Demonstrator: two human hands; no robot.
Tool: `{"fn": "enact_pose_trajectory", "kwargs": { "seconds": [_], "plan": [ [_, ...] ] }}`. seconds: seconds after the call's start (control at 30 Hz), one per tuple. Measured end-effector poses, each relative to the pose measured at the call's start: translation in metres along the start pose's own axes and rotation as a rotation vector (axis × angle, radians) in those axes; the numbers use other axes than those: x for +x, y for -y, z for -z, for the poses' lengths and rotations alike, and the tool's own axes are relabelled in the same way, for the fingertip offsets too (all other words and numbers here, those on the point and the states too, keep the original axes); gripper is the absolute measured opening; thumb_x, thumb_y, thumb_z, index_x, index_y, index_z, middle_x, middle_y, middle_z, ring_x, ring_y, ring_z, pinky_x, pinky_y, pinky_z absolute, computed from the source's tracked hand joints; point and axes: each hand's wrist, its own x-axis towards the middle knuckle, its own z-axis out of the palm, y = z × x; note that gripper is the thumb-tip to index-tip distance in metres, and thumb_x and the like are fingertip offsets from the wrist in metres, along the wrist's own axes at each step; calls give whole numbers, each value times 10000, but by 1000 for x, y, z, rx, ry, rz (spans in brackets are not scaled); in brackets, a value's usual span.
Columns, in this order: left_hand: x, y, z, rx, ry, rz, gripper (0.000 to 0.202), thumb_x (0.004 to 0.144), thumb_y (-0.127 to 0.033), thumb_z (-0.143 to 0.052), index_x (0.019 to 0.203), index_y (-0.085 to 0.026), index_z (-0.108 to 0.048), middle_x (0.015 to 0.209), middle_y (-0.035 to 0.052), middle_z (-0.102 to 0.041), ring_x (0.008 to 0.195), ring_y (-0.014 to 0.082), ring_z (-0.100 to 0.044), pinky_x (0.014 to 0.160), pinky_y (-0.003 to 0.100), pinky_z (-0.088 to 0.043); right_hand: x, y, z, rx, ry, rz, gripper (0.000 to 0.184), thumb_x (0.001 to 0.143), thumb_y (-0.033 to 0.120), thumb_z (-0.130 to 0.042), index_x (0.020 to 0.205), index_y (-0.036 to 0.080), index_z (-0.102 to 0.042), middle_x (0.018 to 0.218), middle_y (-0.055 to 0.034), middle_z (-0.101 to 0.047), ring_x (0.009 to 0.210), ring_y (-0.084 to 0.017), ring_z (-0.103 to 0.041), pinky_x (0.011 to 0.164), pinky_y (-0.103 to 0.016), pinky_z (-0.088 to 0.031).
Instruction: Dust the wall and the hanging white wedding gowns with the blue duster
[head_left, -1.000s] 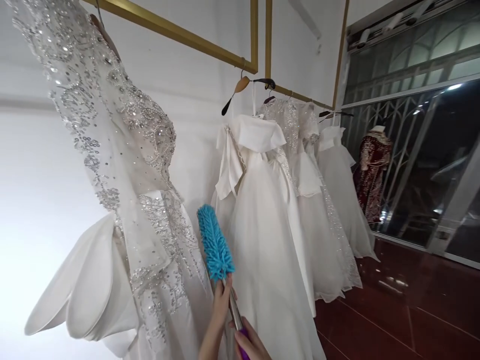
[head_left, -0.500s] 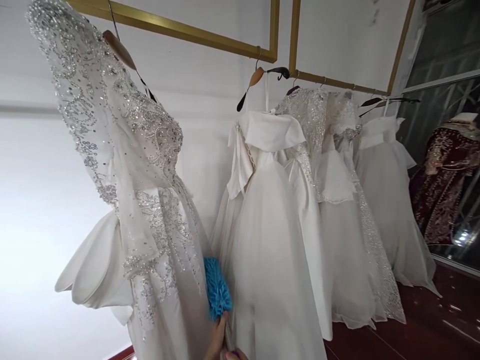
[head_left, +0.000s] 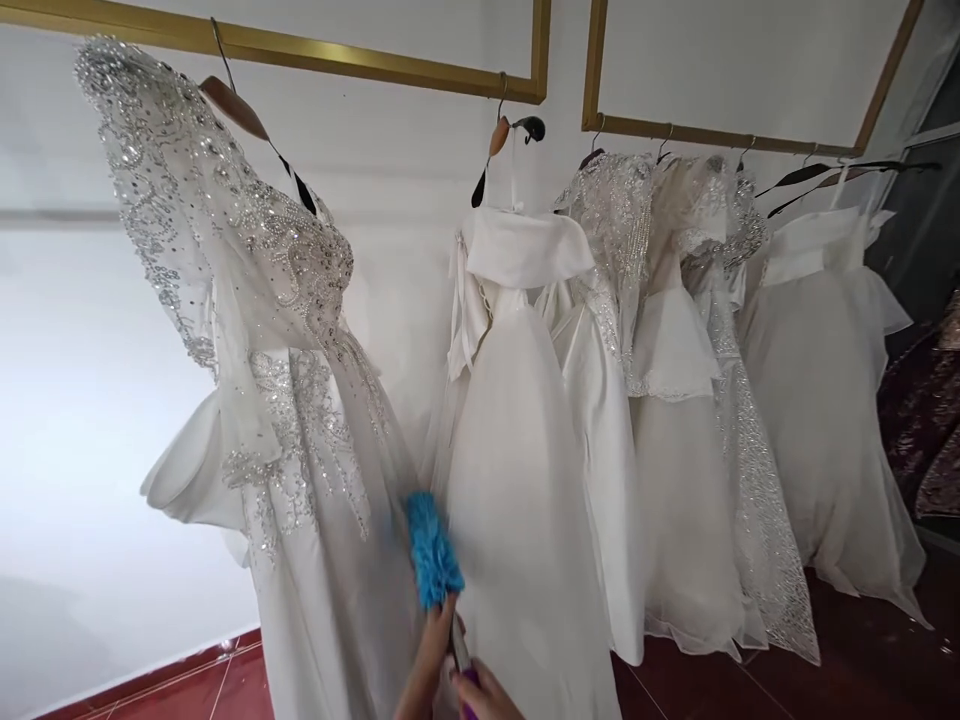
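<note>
A blue fluffy duster (head_left: 433, 550) points up between two hanging white gowns, its head against the skirt folds. My right hand (head_left: 486, 697) at the bottom edge grips the duster's purple handle end. My left hand (head_left: 433, 648) holds the metal shaft just under the blue head. To the left hangs a gown with silver beading and sequins (head_left: 277, 300). On the right is a plain white gown with a folded neckline (head_left: 517, 430). Both hands are partly cut off by the frame's bottom edge.
More white and sequined gowns (head_left: 675, 330) hang on hangers from a gold rail (head_left: 300, 45) along the white wall. A dark red embroidered garment (head_left: 926, 430) shows at the right edge. Dark red floor tiles (head_left: 187, 690) lie below.
The view has swung left and pulled back from the window. The duster has dropped lower, from beside the beaded bodice down to the skirts. Both hands stay on it.
</note>
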Motion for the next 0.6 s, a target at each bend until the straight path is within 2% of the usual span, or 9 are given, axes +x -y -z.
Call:
{"fn": "enact_pose_trajectory", "kwargs": {
  "seconds": [0.03,0.1,0.2,0.27,0.3,0.37,0.43,0.5,0.6],
  "plan": [
    [-2,-20,-4,-39,26,-47,590,552,-818,-518,526,-232,-463,452,-31,-470,447,147,-482,531,328,-430,-5,6,8,12,5,3,425,757,644,-503,837,227,-496,494,99,-430,397,-72,-410,406,-226,-366],
    [-7,-68,-13,-71,1,-173,590,573,-813,-496,550,-224,-464,462,-46,-462,442,124,-457,507,291,-402,-16,30,27,30,11,50,497,717,699,-459,930,249,-452,483,114,-412,359,-73,-369,378,-229,-332],
    [-19,-139,-29,-102,20,-321,514,670,-710,-514,762,-206,-545,513,-67,-493,447,112,-458,493,257,-378,-39,77,57,34,11,163,448,773,634,-434,1001,249,-426,517,114,-434,342,-55,-324,362,-214,-295],
    [-27,-168,-42,-106,44,-399,495,706,-662,-513,879,-200,-555,539,-64,-517,485,119,-483,508,251,-381,-52,102,73,41,-5,227,410,793,584,-448,1008,236,-420,531,116,-424,357,-51,-329,370,-204,-307],
    [-30,-175,-48,-105,61,-422,496,715,-652,-508,908,-198,-552,545,-62,-523,499,121,-488,512,249,-380,-57,110,78,48,-12,245,407,796,569,-451,1019,230,-417,535,118,-420,362,-52,-333,374,-201,-315],
    [-33,-175,-61,-104,97,-407,493,716,-654,-502,889,-194,-540,535,-64,-520,488,113,-472,495,243,-363,-63,111,86,65,-28,246,428,792,566,-449,1040,219,-414,531,121,-417,359,-55,-331,376,-204,-321],
    [-32,-157,-71,-104,127,-318,494,692,-674,-512,818,-196,-517,511,-71,-506,450,99,-443,465,236,-332,-64,96,88,71,-52,203,454,773,588,-443,1024,211,-414,518,122,-418,349,-57,-326,375,-210,-314],
    [-29,-124,-78,-107,132,-207,514,644,-709,-533,723,-203,-489,486,-72,-491,428,92,-431,449,233,-312,-60,67,86,60,-87,122,480,731,629,-448,974,218,-409,495,123,-411,341,-61,-327,373,-217,-303],
    [-25,-57,-83,-119,94,-44,589,524,-795,-535,584,-216,-445,432,-72,-449,390,89,-407,433,241,-291,-56,13,77,26,-99,-6,521,659,696,-452,911,243,-411,440,125,-392,313,-80,-333,369,-239,-284]
  ]
}}
